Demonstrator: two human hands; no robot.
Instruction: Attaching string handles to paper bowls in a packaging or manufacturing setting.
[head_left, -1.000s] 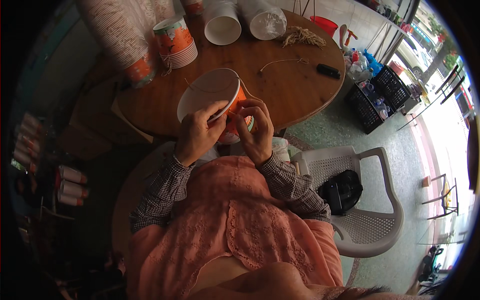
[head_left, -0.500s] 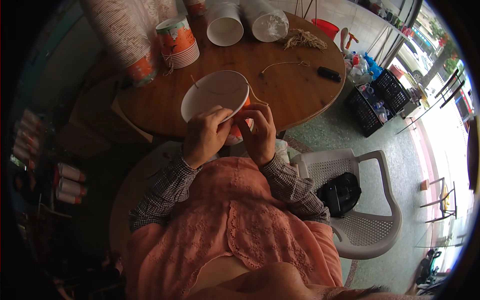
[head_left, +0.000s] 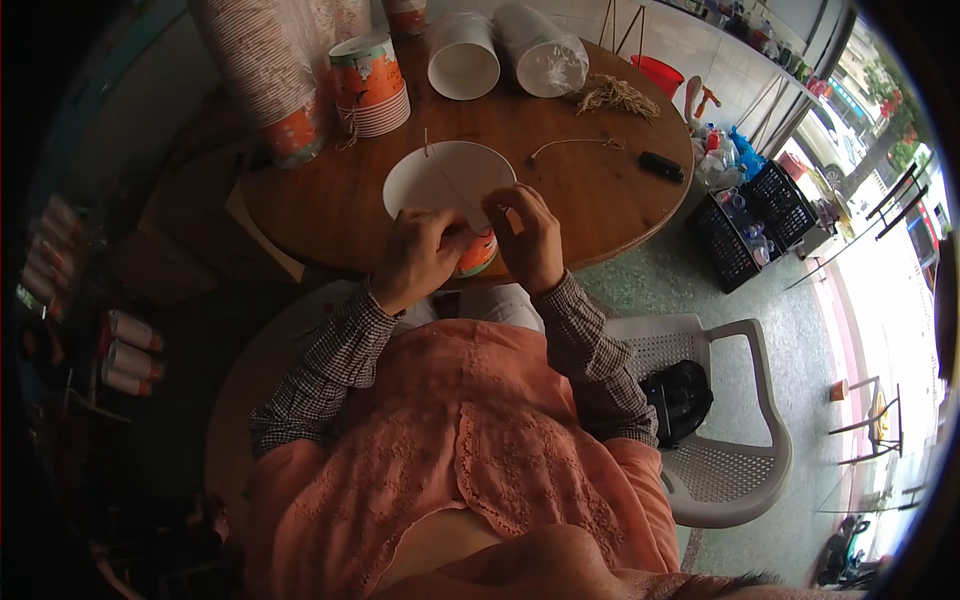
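Left grip [head_left: 413,262] closed on near rim of the paper bucket [head_left: 437,172], which sits mouth-up at the surface's [head_left: 590,215] near edge. Right grip [head_left: 533,243] curled at the right rim; can't tell if it has the string [head_left: 427,143]. I'd steady the rim without denting it, pull gently, watch the end poking above the far rim.

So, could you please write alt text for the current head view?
A person's left hand and right hand are at the near rim of a white-lined orange tub by a round wooden table. On the table are similar stacked tubs and a bundle of pale string.
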